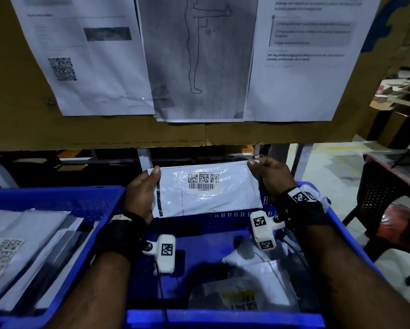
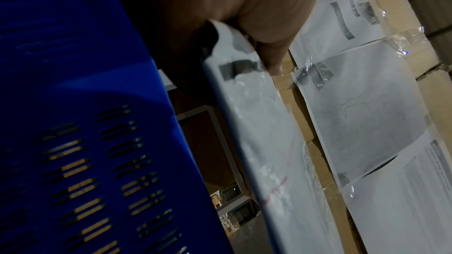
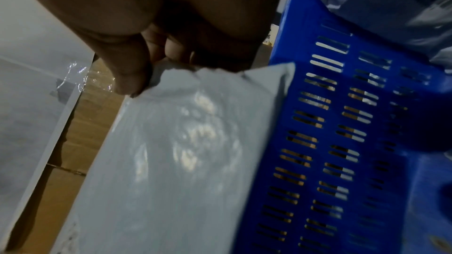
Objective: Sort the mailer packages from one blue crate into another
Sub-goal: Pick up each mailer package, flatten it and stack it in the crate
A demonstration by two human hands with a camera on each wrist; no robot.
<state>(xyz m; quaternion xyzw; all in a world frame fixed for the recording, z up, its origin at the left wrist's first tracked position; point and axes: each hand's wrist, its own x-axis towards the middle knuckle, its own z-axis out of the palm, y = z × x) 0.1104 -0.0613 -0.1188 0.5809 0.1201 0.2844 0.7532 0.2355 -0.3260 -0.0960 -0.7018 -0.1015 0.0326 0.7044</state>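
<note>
Taped sheets hang ahead; my left hand and right hand pinch one mailer above the right crate. Left crate holds several; a few remain.

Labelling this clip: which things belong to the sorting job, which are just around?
Job: white mailer, held by left hand and right hand; right blue crate; left blue crate.
Around: taped sheets; cardboard board; chair.
</note>
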